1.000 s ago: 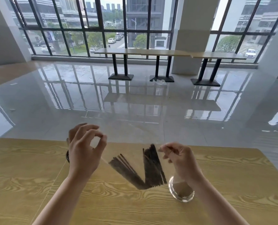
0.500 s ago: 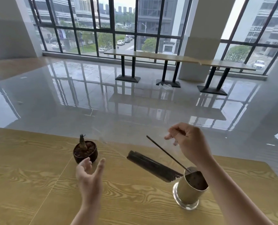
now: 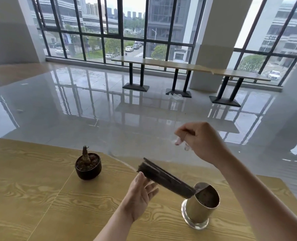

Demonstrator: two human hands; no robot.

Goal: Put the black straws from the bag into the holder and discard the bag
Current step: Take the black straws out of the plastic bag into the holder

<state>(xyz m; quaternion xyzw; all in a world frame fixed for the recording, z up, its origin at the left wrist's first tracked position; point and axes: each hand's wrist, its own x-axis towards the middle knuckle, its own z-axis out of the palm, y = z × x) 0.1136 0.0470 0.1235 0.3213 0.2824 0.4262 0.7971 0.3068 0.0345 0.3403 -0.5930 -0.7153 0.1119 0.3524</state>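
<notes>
Many black straws (image 3: 165, 178), bundled, slanting into metal holder (image 3: 199, 209); left hand (image 3: 139, 193) beneath

A: What's on the near table (image 3: 31, 197)?
B: 1 bundle of black straws (image 3: 165, 178), too tightly packed to count singly, 1 metal holder (image 3: 199, 208) on the right, and 1 small potted plant (image 3: 88, 165) on the left.
A: Hands?
B: 2: 1 left hand (image 3: 139, 195), 1 right hand (image 3: 201, 142).
A: Farther off?
B: 1 long table (image 3: 187, 66) by the windows, 1 crumpled clear bag (image 3: 175, 96) on the floor.
</notes>
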